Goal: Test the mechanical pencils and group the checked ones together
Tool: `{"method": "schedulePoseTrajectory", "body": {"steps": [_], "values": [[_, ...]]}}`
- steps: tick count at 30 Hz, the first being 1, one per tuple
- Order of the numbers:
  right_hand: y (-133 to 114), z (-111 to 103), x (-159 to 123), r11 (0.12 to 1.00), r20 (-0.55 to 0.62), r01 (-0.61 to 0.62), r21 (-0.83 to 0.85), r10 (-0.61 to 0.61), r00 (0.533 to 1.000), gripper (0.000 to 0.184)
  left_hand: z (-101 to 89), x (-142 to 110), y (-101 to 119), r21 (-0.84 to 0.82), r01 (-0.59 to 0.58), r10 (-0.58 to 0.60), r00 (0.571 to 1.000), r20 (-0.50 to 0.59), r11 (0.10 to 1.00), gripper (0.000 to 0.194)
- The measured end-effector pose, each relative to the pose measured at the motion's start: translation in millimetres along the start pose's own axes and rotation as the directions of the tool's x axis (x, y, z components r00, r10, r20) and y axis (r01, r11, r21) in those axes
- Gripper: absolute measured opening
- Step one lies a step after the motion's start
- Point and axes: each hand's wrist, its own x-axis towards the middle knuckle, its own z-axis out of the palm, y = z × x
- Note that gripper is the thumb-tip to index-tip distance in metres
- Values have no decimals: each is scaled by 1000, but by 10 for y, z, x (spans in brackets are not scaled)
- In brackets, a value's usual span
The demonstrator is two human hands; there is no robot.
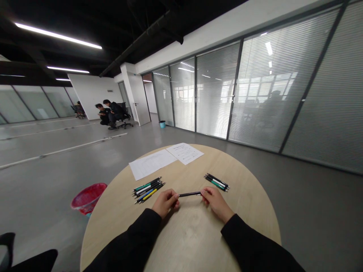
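left hand (166, 202), black pen (189, 194), right hand (216, 203)

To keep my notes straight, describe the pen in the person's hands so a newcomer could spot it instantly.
On the round wooden table, find the left group of pens and the right group of pens. Between them, slightly nearer, a dark pen runs sideways between the left hand and the right hand. Unlike its neighbours, it is held, not lying in a group.

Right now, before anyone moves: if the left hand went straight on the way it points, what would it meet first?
The black pen, already at the fingertips of the left hand, which seem to hold it; depth is hard to judge here.
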Motion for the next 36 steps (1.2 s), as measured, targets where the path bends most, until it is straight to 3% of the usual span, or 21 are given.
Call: {"method": "schedulePoseTrajectory", "body": {"steps": [6,17,25,29,36], "values": [[-15,3,-17,998,-10,18,-65,-19,1000,38,41,25,-32,30,16,-13,996,-85,999,51],[-81,-29,-54,998,-5,23,-60,-23,1000,40,42,61,-87,53,50,-44,994,-95,997,54],[-103,-38,-70,999,-39,23,-43,-25,999,43,29,64,-32,-118,-136,130,990,-52,984,46],[-105,-53,-72,999,-39,17,-50,-19,999,42,34,48,-5,-82,-120,118,993,-26,989,39],[-18,-76,-47,999,11,17,-34,-16,1000,36,40,42,-2,-7,-82,81,992,-99,997,43]]}}
